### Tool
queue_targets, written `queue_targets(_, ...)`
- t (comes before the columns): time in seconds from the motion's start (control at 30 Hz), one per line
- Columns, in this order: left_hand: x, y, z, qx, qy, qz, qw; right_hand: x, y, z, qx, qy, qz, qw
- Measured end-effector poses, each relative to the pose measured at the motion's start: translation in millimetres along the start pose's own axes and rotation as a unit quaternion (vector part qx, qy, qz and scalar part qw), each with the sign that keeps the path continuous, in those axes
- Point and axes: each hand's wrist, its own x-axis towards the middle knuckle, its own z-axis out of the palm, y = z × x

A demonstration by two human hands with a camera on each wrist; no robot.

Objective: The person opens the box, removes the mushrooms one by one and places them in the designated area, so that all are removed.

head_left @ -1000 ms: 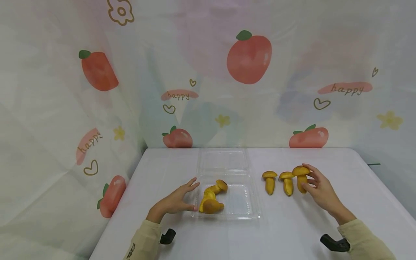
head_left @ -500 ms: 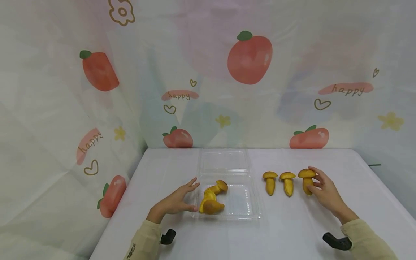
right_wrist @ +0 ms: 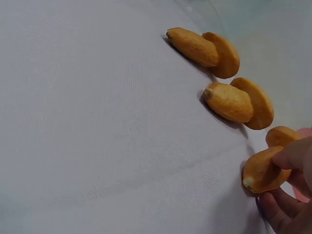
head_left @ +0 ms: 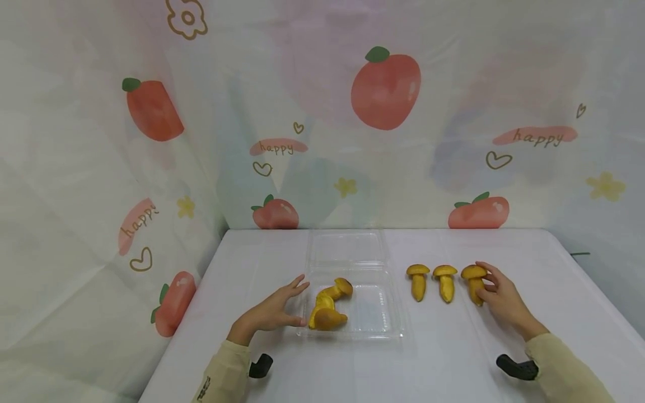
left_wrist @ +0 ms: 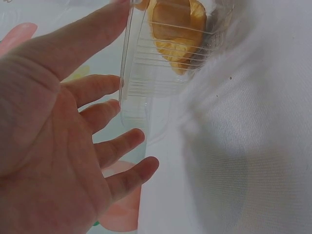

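One mushroom (right_wrist: 261,169) hides partly behind right fingers (right_wrist: 294,155) pinching it; left fingers (left_wrist: 130,178) spread apart.

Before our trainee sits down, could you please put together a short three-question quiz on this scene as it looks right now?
1. Count: how many mushrooms are outside the clear container, including any that a hand is holding?

2. Multiple choice: in the head view, which mushroom of that row does the right hand hold?
A) leftmost
B) middle
C) rightmost

3. True or false: the lid of the clear container is open.

Key:
1. Three, side by side in a row.
2. C; the fingers are on the rightmost mushroom.
3. True; it lies folded back at the far side, away from the person.
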Motion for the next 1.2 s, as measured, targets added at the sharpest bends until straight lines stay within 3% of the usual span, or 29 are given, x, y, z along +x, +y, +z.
queue_targets(0.23,0.5,-1.8,0.0,-0.003,-0.005,-0.003,1.0,1.7,5.3,1.7,-0.029,0.011,-0.012,0.999)
queue_targets(0.47,-0.3,-0.8,-0.5,-0.01,-0.003,-0.007,0.9999,2.6,6.3,0.3,-0.03,-0.005,0.016,0.999)
queue_targets(1.2,0.3,-5.9,0.3,0.0,-0.003,-0.005,1.0,6.4,2.3,-0.4,-0.037,-0.024,0.048,0.998)
